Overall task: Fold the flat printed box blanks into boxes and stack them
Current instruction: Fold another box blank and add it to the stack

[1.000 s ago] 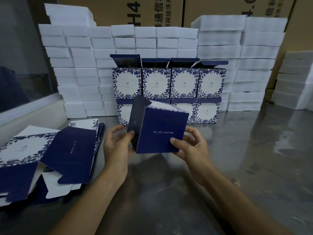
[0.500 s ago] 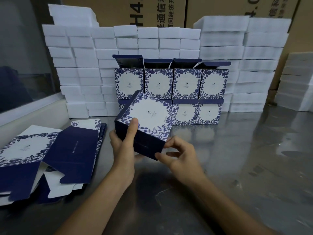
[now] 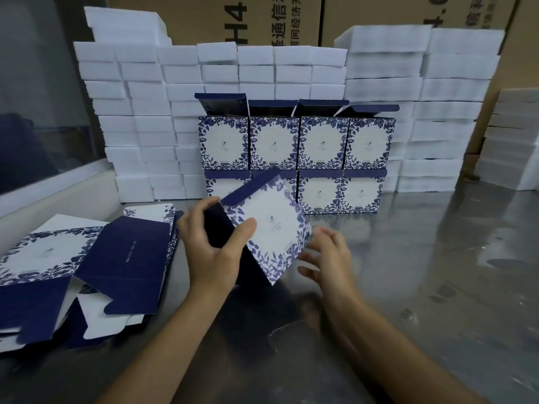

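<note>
**Mid-fold: a blue floral box held over a steel table**

Leftmost, flat box blanks [image 3: 73,266] lie piled on the steel table [image 3: 437,287]. Next, the left hand [image 3: 214,252] grips a tilted, part-folded box [image 3: 268,228], thumb on its printed face. Beside it, the blurred right hand [image 3: 328,258] hovers, fingers spread. Behind, folded boxes [image 3: 297,158] stand stacked against white foam blocks [image 3: 140,118].

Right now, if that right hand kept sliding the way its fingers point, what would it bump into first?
Probably the half-folded box: the right hand points left toward the box's lower right edge, which the left hand grips. The hand is blurred, so depth is uncertain.
</note>
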The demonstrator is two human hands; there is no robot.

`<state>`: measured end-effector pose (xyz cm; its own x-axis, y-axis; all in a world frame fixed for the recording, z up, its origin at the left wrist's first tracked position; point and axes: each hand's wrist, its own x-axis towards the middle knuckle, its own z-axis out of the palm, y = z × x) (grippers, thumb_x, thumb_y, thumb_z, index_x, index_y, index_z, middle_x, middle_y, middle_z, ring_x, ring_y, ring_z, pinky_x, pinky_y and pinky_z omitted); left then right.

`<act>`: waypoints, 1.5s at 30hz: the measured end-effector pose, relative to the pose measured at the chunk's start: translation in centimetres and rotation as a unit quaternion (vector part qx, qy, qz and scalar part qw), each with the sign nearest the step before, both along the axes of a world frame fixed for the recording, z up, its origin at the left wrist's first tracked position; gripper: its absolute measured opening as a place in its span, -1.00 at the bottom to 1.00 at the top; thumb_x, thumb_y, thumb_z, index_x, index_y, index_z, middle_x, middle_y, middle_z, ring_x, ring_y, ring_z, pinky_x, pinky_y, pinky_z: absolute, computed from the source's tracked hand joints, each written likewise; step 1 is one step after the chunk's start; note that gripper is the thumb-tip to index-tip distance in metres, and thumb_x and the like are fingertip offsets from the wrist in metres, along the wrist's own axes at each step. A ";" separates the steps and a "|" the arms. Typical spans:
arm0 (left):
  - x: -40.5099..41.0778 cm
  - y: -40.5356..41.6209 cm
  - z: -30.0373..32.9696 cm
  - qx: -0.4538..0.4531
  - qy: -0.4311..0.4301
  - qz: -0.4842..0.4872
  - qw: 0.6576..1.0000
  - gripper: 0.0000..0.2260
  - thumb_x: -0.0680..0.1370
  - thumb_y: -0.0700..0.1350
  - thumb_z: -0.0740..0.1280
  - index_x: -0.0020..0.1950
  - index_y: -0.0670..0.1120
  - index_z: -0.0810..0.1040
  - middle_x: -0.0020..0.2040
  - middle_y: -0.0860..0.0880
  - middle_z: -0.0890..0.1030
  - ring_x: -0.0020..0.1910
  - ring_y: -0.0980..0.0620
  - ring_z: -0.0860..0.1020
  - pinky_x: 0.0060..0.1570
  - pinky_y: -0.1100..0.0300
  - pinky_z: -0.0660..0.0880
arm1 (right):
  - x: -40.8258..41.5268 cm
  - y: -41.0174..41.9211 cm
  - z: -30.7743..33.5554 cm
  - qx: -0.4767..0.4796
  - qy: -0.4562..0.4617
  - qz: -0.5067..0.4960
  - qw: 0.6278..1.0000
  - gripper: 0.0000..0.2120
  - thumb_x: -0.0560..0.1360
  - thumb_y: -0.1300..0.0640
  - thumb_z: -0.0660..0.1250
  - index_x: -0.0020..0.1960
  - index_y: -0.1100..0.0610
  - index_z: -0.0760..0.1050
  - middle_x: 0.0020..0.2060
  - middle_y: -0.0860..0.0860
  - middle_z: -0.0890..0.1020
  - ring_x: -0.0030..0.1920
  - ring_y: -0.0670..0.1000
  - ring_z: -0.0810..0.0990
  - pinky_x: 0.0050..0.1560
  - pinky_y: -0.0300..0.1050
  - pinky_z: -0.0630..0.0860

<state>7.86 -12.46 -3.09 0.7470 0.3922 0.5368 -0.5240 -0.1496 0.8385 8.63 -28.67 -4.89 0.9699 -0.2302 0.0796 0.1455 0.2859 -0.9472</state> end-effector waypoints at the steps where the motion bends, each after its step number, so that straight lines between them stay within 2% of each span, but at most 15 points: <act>1: -0.1 -0.1 0.0 0.034 -0.012 0.011 0.999 -0.49 0.22 0.23 0.42 0.16 0.25 0.46 0.24 0.08 0.37 0.19 0.23 0.44 0.17 0.36 0.35 | 0.0 -0.2 0.2 -0.003 -0.019 -0.025 0.999 -0.92 0.66 0.02 0.21 0.03 -0.04 0.46 -0.06 0.02 0.61 -0.11 0.01 0.62 -0.19 -0.13 0.52; 3: -0.3 -0.2 -0.2 0.098 -0.035 0.025 0.994 -0.41 0.24 0.23 0.40 0.26 0.18 0.45 0.28 0.07 0.36 0.28 0.15 0.39 0.23 0.43 0.28 | -0.1 -0.4 0.4 -0.047 -0.080 -0.057 0.994 -0.94 0.66 0.00 0.22 0.11 -0.11 0.45 0.03 -0.05 0.60 0.00 -0.06 0.60 -0.06 -0.17 0.55; 5: -0.5 -0.5 -0.4 0.158 -0.049 0.028 0.986 -0.35 0.27 0.22 0.39 0.35 0.16 0.43 0.35 0.02 0.35 0.37 0.04 0.34 0.33 0.30 0.25 | -0.7 -0.4 0.7 -0.133 -0.157 -0.068 0.976 -0.86 0.65 -0.01 0.23 0.18 -0.21 0.44 0.09 -0.17 0.58 0.08 -0.27 0.56 0.02 -0.37 0.51; 7: -0.7 -0.6 -0.6 0.218 -0.062 0.034 0.973 -0.31 0.29 0.22 0.39 0.42 0.15 0.39 0.41 0.01 0.32 0.41 -0.01 0.31 0.35 0.15 0.25 | -1.2 -0.4 1.0 -0.190 -0.216 -0.073 0.955 -0.80 0.64 -0.05 0.23 0.25 -0.24 0.43 0.17 -0.20 0.54 0.18 -0.34 0.50 0.11 -0.40 0.46; 11: -0.7 -0.9 -0.9 0.314 -0.086 0.040 0.945 -0.27 0.34 0.23 0.39 0.49 0.15 0.32 0.48 0.02 0.28 0.43 0.00 0.27 0.36 0.17 0.21 | -1.7 -0.2 1.4 -0.328 -0.297 -0.096 0.892 -0.77 0.60 -0.15 0.22 0.21 -0.20 0.53 0.31 -0.12 0.45 0.41 -0.09 0.38 0.43 0.05 0.34; 14: -0.6 -0.7 -1.0 0.309 -0.090 -0.003 0.947 -0.27 0.35 0.21 0.41 0.50 0.15 0.30 0.50 0.04 0.26 0.46 0.03 0.25 0.38 0.29 0.22 | -1.8 0.2 1.3 -0.382 -0.307 -0.086 0.867 -0.77 0.57 -0.19 0.16 0.16 -0.30 0.52 0.33 -0.18 0.43 0.46 -0.07 0.31 0.43 0.21 0.25; 16: -0.5 -0.5 -1.2 0.294 -0.083 -0.039 0.951 -0.29 0.34 0.17 0.42 0.48 0.14 0.34 0.50 0.04 0.26 0.48 0.01 0.26 0.40 0.15 0.27 | -1.7 0.0 1.2 -0.409 -0.296 -0.083 0.859 -0.76 0.55 -0.22 0.17 0.15 -0.31 0.53 0.36 -0.19 0.43 0.49 -0.05 0.27 0.45 0.21 0.18; 20: -0.6 -0.5 -1.3 0.265 -0.057 -0.097 0.958 -0.39 0.30 0.11 0.42 0.34 0.04 0.48 0.49 0.02 0.29 0.46 0.10 0.31 0.40 0.10 0.32 | -1.4 -0.4 1.1 -0.430 -0.348 -0.082 0.829 -0.72 0.55 -0.12 0.26 0.08 -0.03 0.67 0.15 -0.13 0.57 0.26 0.03 0.47 0.23 0.23 0.41; 22: -0.5 -0.6 -1.3 0.252 -0.049 -0.118 0.959 -0.46 0.31 0.02 0.44 0.30 0.04 0.49 0.49 0.03 0.30 0.45 0.17 0.31 0.39 0.11 0.32 | -1.4 -0.1 1.1 -0.439 -0.354 -0.112 0.818 -0.73 0.54 -0.12 0.28 0.01 -0.01 0.68 0.04 -0.14 0.59 0.15 0.03 0.51 0.08 0.24 0.46; 25: -0.4 -0.9 -1.3 0.222 -0.029 -0.162 0.961 -0.49 0.35 -0.16 0.41 0.29 0.02 0.49 0.52 0.08 0.27 0.45 0.25 0.30 0.34 0.21 0.36 | -1.6 0.1 1.1 -0.450 -0.337 -0.163 0.811 -0.73 0.51 -0.17 0.30 -0.04 -0.04 0.69 0.01 -0.15 0.60 0.11 -0.03 0.51 0.04 0.19 0.43; 28: -0.3 -1.0 -1.3 0.180 -0.015 -0.179 0.967 -0.56 0.39 -0.18 0.35 0.26 0.04 0.51 0.51 0.13 0.29 0.42 0.20 0.36 0.20 0.36 0.42 | -1.1 -0.2 0.7 -0.437 -0.360 -0.188 0.802 -0.83 0.54 0.03 0.39 0.00 0.08 0.70 0.03 0.02 0.61 0.05 0.09 0.55 0.01 0.22 0.49; 32: -0.2 -1.0 -1.3 0.172 -0.023 -0.164 0.971 -0.69 0.47 -0.05 0.37 0.22 0.08 0.53 0.48 0.13 0.34 0.40 0.17 0.40 0.24 0.24 0.45 | -0.4 -0.2 0.5 -0.443 -0.373 -0.208 0.788 -0.88 0.54 0.15 0.39 -0.02 0.15 0.68 -0.07 0.06 0.58 -0.05 0.12 0.51 -0.09 0.21 0.49; 36: -0.3 -1.5 -1.2 0.193 -0.036 -0.085 0.977 -0.77 0.51 0.14 0.34 0.13 0.15 0.54 0.41 0.17 0.43 0.37 0.23 0.42 0.19 0.32 0.45 | -0.4 0.0 0.0 -0.434 -0.376 -0.217 0.789 -0.87 0.55 0.14 0.39 0.01 0.16 0.69 -0.03 0.07 0.57 -0.01 0.12 0.51 -0.04 0.17 0.51; 41: 0.1 -1.1 -1.1 0.203 -0.048 -0.061 0.976 -0.83 0.51 0.12 0.27 0.09 0.21 0.51 0.35 0.23 0.47 0.13 -0.22 0.58 -0.02 0.17 0.49 | -0.4 -0.8 -0.3 -0.387 -0.331 -0.186 0.840 -0.90 0.58 0.27 0.36 0.03 0.26 0.64 0.14 0.14 0.53 0.13 0.14 0.56 0.08 0.05 0.58; 45: 0.0 -1.3 -1.1 0.195 -0.049 -0.058 0.978 -0.85 0.57 0.00 0.29 0.08 0.25 0.49 0.35 0.25 0.46 0.13 -0.30 0.56 0.03 -0.09 0.53 | -0.2 -1.0 0.2 -0.367 -0.322 -0.175 0.855 -0.96 0.54 0.31 0.40 -0.05 0.26 0.64 0.06 0.06 0.54 0.06 -0.02 0.56 0.03 -0.31 0.50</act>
